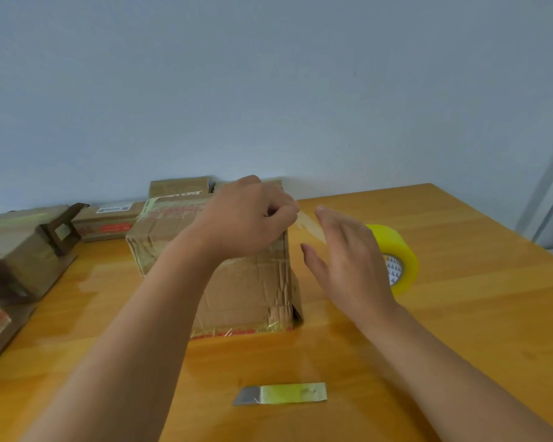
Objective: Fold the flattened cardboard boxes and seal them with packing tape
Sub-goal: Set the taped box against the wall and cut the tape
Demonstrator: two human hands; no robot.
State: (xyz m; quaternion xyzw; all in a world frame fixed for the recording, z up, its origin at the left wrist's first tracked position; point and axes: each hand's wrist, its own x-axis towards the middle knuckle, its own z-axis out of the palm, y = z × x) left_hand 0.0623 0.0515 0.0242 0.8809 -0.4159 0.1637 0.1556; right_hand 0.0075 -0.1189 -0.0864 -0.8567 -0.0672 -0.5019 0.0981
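Sealing looks to be the step in hand: on the wooden table (460,314) a folded cardboard box (246,288) stands upright at centre, w/ other boxes (23,260) lying far left & along the wall behind it. Left hand (253,218) sits on the box's top right edge, fingers curled & pinching one end of a clear strip of tape (310,223) that runs off to the right, apart from the box side. Right hand (348,260) is just right of the box, fingers straight & spread, holding nothing, palm toward the box side; whether it touches the strip I can't tell. Yellow tape roll (396,260) stands on edge right behind that hand, near the box. Small cutter blade (281,393), wrapped partly in yellowish tape, lies near side of table, well apart from the box. My read: next move calls for the right palm to smooth the strip down the box side w/o wrinkles while the left keeps the end pinned.
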